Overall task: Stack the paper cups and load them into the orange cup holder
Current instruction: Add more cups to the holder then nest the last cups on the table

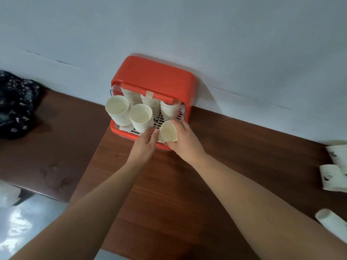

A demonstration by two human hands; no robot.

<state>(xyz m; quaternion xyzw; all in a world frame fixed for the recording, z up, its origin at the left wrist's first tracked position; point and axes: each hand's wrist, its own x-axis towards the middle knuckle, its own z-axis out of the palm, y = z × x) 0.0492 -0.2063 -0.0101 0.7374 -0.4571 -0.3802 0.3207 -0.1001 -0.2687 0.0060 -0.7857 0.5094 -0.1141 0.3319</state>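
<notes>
The orange cup holder (pixel 154 76) stands against the wall on the brown table, its front open and a white grid tray (pixel 170 119) inside. Several stacks of cream paper cups fill it: one stack at front left (pixel 117 107), one in the middle (pixel 140 114), more behind. My right hand (pixel 185 139) grips a short stack of cups (pixel 167 131) at the holder's front right corner, mouth tilted towards me. My left hand (pixel 144 145) rests beside that stack, fingertips touching its left side and the holder's front rim.
More paper cups lie on their sides at the table's right edge (pixel 332 179) and lower right (pixel 328 220). A dark patterned cloth (pixel 15 104) sits at the far left. A pale wall (pixel 187 25) runs behind the holder. The table's left edge drops to a shiny floor.
</notes>
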